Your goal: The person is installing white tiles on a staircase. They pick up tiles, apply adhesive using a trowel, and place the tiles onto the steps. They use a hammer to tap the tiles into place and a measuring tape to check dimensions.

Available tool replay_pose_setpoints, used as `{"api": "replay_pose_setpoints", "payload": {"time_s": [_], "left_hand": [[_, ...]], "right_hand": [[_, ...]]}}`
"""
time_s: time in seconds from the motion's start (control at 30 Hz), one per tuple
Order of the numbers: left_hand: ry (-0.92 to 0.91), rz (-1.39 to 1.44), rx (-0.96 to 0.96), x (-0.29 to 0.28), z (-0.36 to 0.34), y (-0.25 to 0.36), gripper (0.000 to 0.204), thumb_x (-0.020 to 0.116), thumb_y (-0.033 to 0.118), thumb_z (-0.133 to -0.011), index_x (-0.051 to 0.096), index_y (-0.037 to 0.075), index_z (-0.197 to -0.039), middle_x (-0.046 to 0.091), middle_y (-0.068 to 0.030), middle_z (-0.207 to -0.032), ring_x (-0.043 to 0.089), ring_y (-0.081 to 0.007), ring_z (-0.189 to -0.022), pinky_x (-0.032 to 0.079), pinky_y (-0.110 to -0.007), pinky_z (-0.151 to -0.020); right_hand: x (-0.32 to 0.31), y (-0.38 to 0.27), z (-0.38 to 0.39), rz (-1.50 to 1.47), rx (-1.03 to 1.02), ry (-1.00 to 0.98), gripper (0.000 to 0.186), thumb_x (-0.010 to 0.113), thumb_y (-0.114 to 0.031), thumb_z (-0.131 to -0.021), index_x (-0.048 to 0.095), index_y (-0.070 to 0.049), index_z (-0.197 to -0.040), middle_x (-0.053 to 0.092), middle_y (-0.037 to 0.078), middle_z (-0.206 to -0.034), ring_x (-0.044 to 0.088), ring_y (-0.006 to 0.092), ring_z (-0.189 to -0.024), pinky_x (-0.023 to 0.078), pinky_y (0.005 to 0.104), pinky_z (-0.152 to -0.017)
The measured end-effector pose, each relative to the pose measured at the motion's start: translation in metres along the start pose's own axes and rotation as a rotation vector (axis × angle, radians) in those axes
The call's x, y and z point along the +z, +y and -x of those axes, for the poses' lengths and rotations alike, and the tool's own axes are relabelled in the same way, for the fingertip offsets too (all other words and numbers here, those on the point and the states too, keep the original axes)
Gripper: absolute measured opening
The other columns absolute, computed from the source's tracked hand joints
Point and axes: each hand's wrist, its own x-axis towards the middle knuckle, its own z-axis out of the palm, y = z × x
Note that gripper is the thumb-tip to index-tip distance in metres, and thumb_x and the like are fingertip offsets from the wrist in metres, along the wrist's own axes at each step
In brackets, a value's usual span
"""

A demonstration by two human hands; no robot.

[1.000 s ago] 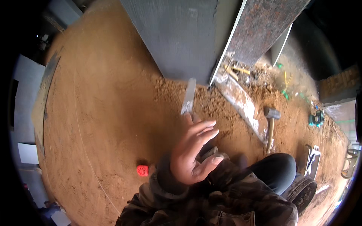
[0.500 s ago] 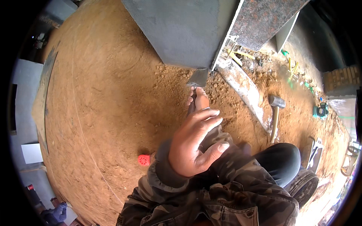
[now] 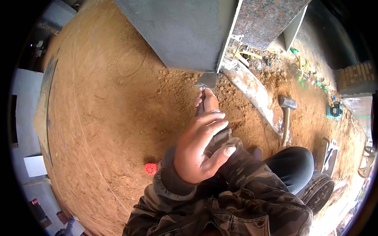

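Head view: the right hand (image 3: 208,103) grips a putty knife (image 3: 207,80), its blade at 12 o'clock, where the grey panel (image 3: 181,35) blocks forward access. The left hand (image 3: 199,153) is loosely spread and masks part of the right sleeve (image 3: 228,139). Hammer (image 3: 286,118): 3 o'clock. Red slotted object (image 3: 150,168): 7 o'clock.

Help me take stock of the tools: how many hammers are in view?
1: the wooden-handled hammer lies on the dirt floor, right of the right hand. More may be hidden at the dark edges.
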Motion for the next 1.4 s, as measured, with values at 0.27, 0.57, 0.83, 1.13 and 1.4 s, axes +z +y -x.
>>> {"api": "replay_pose_setpoints", "payload": {"time_s": [0.27,0.57,0.83,1.13,1.4], "left_hand": [[-0.023,-0.043,-0.046,0.008,-0.011,0.006,0.039,0.070,0.020,-0.086,0.063,-0.006,-0.115,0.062,-0.0202,-0.120,0.062,-0.0307,-0.109,0.049,-0.037,-0.094],[0.040,0.097,-0.354,0.019,-0.010,0.037,0.036,0.067,0.015,-0.087,0.061,-0.003,-0.118,0.061,-0.0184,-0.124,0.063,-0.0282,-0.106,0.052,-0.034,-0.085],[0.229,0.148,-0.569,0.009,0.008,0.082,0.033,0.061,0.012,-0.092,0.059,-0.002,-0.121,0.059,-0.0175,-0.126,0.062,-0.0251,-0.105,0.052,-0.034,-0.085],[0.197,-0.057,-0.832,-0.051,0.073,0.194,0.035,0.059,0.014,-0.093,0.058,-0.001,-0.124,0.059,-0.0178,-0.125,0.062,-0.0275,-0.107,0.053,-0.034,-0.086],[0.236,-0.085,-0.994,-0.091,0.083,0.276,0.033,0.060,0.018,-0.095,0.057,0.001,-0.123,0.058,-0.0163,-0.126,0.062,-0.0258,-0.108,0.056,-0.034,-0.082]], "right_hand": [[0.025,-0.021,-0.013,-0.008,-0.041,0.011,0.027,0.035,-0.022,-0.104,0.054,-0.007,-0.093,0.053,0.005,-0.072,0.048,0.0183,-0.052,0.043,0.0368,-0.046],[0.073,-0.047,0.015,0.100,-0.091,0.068,0.022,0.037,-0.018,-0.103,0.052,-0.004,-0.093,0.053,0.007,-0.071,0.050,0.0194,-0.049,0.045,0.0378,-0.042],[0.152,-0.098,0.063,0.114,-0.045,0.155,0.024,0.036,-0.017,-0.103,0.052,-0.003,-0.092,0.053,0.007,-0.072,0.051,0.0187,-0.050,0.045,0.0362,-0.043],[0.231,-0.149,0.115,0.104,0.033,0.189,0.023,0.035,-0.017,-0.102,0.051,-0.005,-0.093,0.053,0.007,-0.073,0.050,0.0188,-0.052,0.043,0.0365,-0.045],[0.309,-0.197,0.172,0.081,0.055,0.208,0.021,0.035,-0.017,-0.102,0.051,-0.006,-0.093,0.052,0.006,-0.074,0.049,0.0182,-0.054,0.042,0.0351,-0.047]]}}
